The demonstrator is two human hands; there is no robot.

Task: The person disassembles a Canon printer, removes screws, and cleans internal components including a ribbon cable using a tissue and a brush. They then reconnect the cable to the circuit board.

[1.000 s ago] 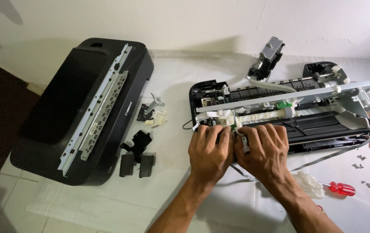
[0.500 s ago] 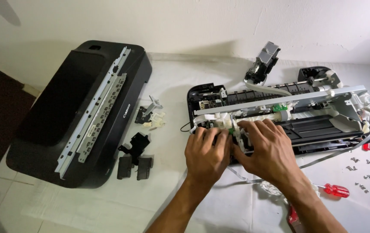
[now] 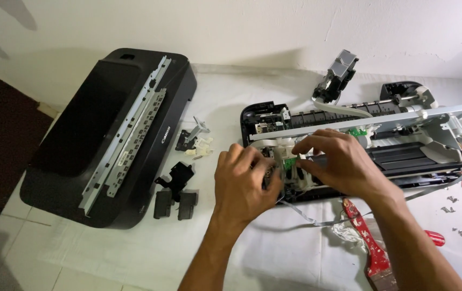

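1. At the right side of the white sheet [image 3: 134, 258] lies our opened printer [image 3: 382, 156].
2. Our left hand [image 3: 244, 180] clasps its front-left corner mechanism [image 3: 279, 172]; our right hand [image 3: 338, 161] pinches a part there.
3. Towards the left edge lies the black cover [image 3: 107, 134].

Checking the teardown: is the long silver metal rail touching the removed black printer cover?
Touching. The head view shows the silver metal rail lying flat along the black printer cover.

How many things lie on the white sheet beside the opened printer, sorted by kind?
Black printer cover: 1
Metal strips lying on the cover: 2
Small black plastic parts: about 4
Red-handled tools: 2
Loose screws: about 6, small and hard to tell
Total: about 15

Both hands, left and right, rest on the printer chassis.
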